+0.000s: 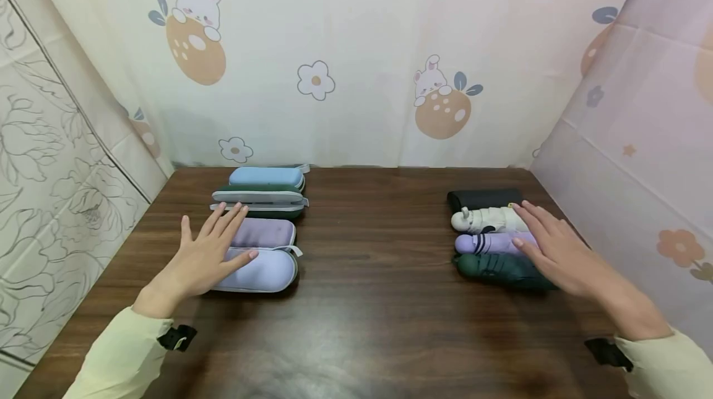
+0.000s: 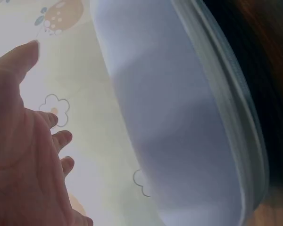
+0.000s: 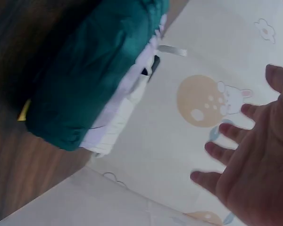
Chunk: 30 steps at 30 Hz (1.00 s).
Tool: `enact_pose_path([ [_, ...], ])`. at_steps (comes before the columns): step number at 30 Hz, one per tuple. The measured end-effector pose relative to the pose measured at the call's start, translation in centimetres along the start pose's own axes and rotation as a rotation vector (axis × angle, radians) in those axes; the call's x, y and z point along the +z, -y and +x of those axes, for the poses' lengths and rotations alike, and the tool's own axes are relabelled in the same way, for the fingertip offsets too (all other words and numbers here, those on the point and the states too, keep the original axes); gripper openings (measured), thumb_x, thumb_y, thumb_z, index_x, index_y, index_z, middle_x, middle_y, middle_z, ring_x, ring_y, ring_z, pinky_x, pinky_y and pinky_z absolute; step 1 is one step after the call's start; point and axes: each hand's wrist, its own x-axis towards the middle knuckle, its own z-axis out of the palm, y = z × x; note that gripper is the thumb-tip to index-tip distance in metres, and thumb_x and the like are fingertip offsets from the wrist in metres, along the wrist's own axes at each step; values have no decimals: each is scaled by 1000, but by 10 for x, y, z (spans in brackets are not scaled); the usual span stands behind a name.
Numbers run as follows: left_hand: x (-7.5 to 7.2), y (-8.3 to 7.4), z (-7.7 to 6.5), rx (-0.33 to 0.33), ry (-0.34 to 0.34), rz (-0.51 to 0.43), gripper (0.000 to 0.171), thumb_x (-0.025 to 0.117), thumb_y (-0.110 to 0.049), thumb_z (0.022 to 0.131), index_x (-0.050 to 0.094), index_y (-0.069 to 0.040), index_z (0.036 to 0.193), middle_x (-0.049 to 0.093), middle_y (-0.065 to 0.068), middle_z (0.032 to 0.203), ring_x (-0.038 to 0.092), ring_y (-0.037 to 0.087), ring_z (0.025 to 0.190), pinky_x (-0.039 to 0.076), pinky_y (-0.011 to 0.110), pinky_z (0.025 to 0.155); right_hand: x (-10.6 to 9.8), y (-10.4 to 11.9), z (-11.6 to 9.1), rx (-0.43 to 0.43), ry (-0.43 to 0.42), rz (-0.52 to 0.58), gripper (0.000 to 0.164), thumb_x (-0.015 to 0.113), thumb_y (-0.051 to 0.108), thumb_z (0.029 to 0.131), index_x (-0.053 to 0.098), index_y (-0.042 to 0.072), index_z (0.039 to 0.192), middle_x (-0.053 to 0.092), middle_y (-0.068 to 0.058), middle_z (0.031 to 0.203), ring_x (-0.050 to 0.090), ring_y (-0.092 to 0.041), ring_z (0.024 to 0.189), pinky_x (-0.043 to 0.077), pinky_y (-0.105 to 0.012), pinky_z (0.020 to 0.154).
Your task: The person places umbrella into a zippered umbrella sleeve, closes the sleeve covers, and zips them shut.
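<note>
My left hand [image 1: 203,257], fingers spread and straight, hovers over a row of zipped cases at the table's left. Nearest it is a pale lavender-blue case [image 1: 262,270], seen large in the left wrist view. Behind that lie a purple case [image 1: 264,232], a dark green case with grey edging [image 1: 259,197] and a light blue case [image 1: 266,175]. My right hand [image 1: 565,253], also flat with nothing held, overlaps a row of folded umbrellas: dark green [image 1: 501,271], purple [image 1: 492,243] and white [image 1: 490,219]. Behind them sits a black folded item [image 1: 483,197], partly hidden.
Everything lies on a dark brown wooden table [image 1: 373,300], with a wide stretch of wood between the two rows. A curtain [image 1: 367,114] with rabbit prints hangs along the back edge. Patterned cloth [image 1: 640,158] borders the right side, and a flower-line panel [image 1: 50,158] the left.
</note>
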Motion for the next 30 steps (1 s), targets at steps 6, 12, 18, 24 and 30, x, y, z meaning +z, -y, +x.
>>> enact_pose_path([
  [6, 5, 7, -6, 27, 11, -18, 88, 55, -60, 87, 23, -11, 152, 20, 11, 156, 10, 34, 142, -4, 71, 100, 10, -1, 1, -42, 0, 3, 70, 59, 28, 96, 22, 8, 152, 31, -28, 142, 30, -50, 127, 20, -63, 102],
  [12, 17, 18, -11, 104, 14, -44, 99, 74, -59, 72, 35, -9, 147, 32, 13, 151, 21, 36, 139, 6, 71, 100, 26, -5, 0, -124, -13, -78, 75, 74, 37, 83, 40, 3, 140, 47, -21, 126, 46, -42, 111, 38, -59, 87],
  [18, 27, 27, -14, 161, 14, -58, 103, 87, -42, 59, 41, -7, 144, 40, 12, 146, 28, 36, 135, 10, 70, 101, 43, -15, -3, -238, -68, -140, 73, 87, 31, 65, 55, -1, 122, 54, -12, 109, 55, -32, 96, 46, -52, 77],
  [24, 34, 33, -15, 228, -58, -36, 99, 91, -32, 54, 47, -8, 139, 49, 11, 138, 37, 36, 129, 18, 71, 96, 55, -24, -6, -271, -68, -172, 67, 89, 29, 58, 58, 2, 111, 54, -5, 101, 54, -24, 91, 47, -46, 72],
  [30, 39, 36, -14, 270, -93, -12, 89, 90, -25, 57, 52, -9, 135, 53, 10, 133, 42, 33, 125, 22, 71, 94, 63, -30, -7, -285, -81, -197, 69, 90, 28, 55, 58, 3, 112, 54, -4, 100, 53, -23, 89, 47, -45, 70],
])
